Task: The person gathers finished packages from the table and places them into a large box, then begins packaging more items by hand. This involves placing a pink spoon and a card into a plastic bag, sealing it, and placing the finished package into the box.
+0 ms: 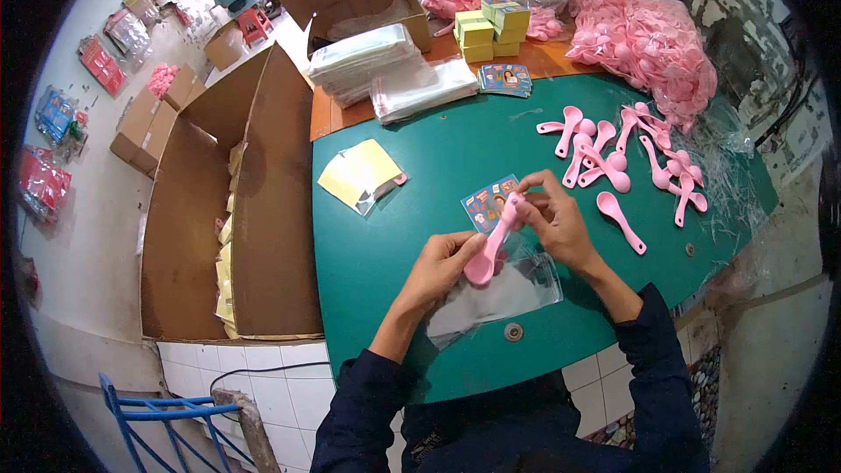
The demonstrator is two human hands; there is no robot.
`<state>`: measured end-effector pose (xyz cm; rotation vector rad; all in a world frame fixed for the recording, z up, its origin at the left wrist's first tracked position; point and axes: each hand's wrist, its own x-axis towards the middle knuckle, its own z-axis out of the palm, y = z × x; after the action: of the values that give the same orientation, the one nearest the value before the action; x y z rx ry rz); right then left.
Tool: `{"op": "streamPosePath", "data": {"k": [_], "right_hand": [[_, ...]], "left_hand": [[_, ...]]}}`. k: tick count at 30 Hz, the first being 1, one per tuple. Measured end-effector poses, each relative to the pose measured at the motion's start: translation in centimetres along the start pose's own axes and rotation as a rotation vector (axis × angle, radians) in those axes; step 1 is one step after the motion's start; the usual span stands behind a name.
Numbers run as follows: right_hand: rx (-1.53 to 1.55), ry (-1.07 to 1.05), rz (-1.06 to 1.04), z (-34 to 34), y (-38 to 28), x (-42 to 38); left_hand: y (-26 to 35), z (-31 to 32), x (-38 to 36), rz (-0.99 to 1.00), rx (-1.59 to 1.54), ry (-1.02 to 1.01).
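Note:
A pink plastic spoon [481,271] is held between my two hands, tilted with its bowl toward me. My left hand [445,261] pinches it near the bowl. The fingers of my right hand [561,226] close on the handle end. Just behind the spoon, and partly hidden by it, is a blue printed card [480,208]. Below my hands a clear plastic bag [526,286] lies flat on the green table [394,271]. To the right lies a single pink spoon [621,222], with a loose group of pink spoons [616,177] beyond it.
Yellow cards [361,171] lie at left on the table. At the back are stacks of clear bags [425,88], yellow card bundles [491,28] and a large bag of pink spoons [644,39]. A tall cardboard box [280,210] stands against the table's left side.

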<state>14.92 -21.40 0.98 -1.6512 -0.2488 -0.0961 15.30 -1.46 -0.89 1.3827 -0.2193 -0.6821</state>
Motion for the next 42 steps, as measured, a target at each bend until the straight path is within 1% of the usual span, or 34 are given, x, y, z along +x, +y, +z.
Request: {"op": "streamPosePath", "data": {"k": [3,6,7,10,11,13,16,19,22,25,28,29,32,33,36,37,40,42], "right_hand": [[-0.105,-0.31,-0.3,-0.1,0.8,0.6],[0.039,-0.311,-0.354,0.5,1.9,1.5],[0.104,-0.246,-0.217,0.2,2.0,2.0],[-0.392,-0.055,-0.099,-1.7,3.0,4.7],[-0.581,-0.066,-0.182,-2.1,3.8,4.9],[-0.957,-0.085,-0.35,-2.8,4.7,5.2],[-0.865,-0.215,-0.206,-3.9,4.8,5.5],[-0.834,-0.276,-0.151,-4.4,5.1,5.4],[-0.923,-0.3,-0.2,-4.5,5.0,5.2],[-0.533,-0.324,0.153,-4.6,3.5,5.3],[-0.122,-0.144,0.003,-3.9,1.7,4.7],[0.002,-0.146,0.142,-3.9,0.1,4.2],[-0.055,-0.235,0.147,-3.7,-2.2,3.7],[-0.223,-0.289,-0.064,-3.5,-1.9,4.0],[-0.204,-0.405,0.102,-3.5,-2.7,3.5],[-0.22,-0.414,0.046,-3.5,-2.5,3.5],[-0.072,-0.322,0.164,-3.5,-2.9,3.2],[-0.13,-0.335,0.058,-3.8,-2.5,3.1]], "left_hand": [[-0.2,-0.1,0.3,0.048,0.086,0.111],[0.1,-0.2,0.3,0.112,-0.146,0.122],[0.8,-0.1,0.1,0.098,-0.113,0.158],[1.1,-0.8,0.0,0.105,-0.152,0.145],[0.8,-1.4,0.1,0.151,-0.05,0.124],[1.3,-1.7,0.0,0.108,-0.052,0.142],[1.8,-2.0,-0.3,0.083,-0.012,0.126],[2.3,-2.3,-0.6,0.066,0.032,0.094],[2.9,-1.9,-1.0,0.04,0.094,0.075],[2.9,-1.8,-1.0,0.039,0.178,0.068],[2.4,-2.0,-0.9,0.026,0.192,0.079],[2.3,-2.0,-0.7,0.02,0.187,0.086],[1.2,-2.5,-0.3,0.049,0.167,0.081],[1.3,-2.5,-0.3,0.044,0.191,0.082],[1.7,-2.0,-0.5,0.051,0.276,0.076],[1.6,-1.9,-0.5,0.072,0.314,0.068],[1.1,-1.9,-0.3,0.126,0.396,0.052],[1.0,-1.9,-0.2,0.138,0.398,0.053]]}}
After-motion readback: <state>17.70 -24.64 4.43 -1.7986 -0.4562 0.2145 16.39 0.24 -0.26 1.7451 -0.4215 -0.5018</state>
